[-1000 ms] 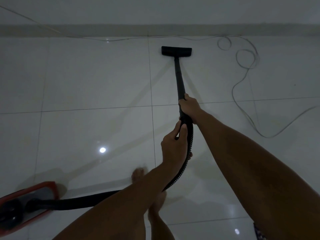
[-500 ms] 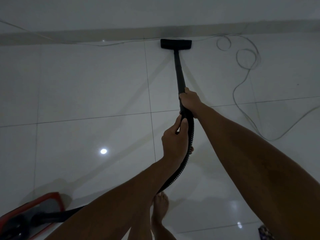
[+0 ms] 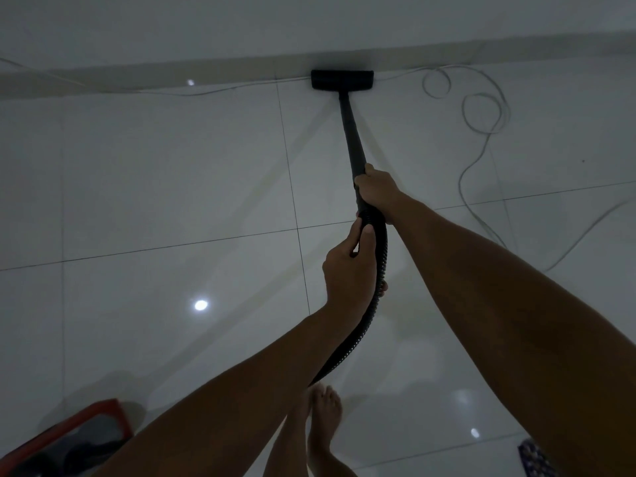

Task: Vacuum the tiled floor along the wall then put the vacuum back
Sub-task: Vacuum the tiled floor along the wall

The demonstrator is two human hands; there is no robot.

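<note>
Dim room, glossy white tiled floor. Floor nozzle of the vacuum sits flat on the tile, its far edge hard against the skirting at the foot of the wall. Black wand runs back from nozzle toward the person.

Right hand wrapped tight around the wand's lower end. Left hand just behind it, closed on the ribbed hose, thumb along the top. Hose curves down under the left forearm, out of sight.

Red vacuum body at lower left corner, partly cut by the frame edge. Thin white cord trails along the skirting, loops on the floor right of the nozzle, well apart from the wand. Bare foot below the hands.

Open tile left of the wand; right side crossed by cord.
</note>
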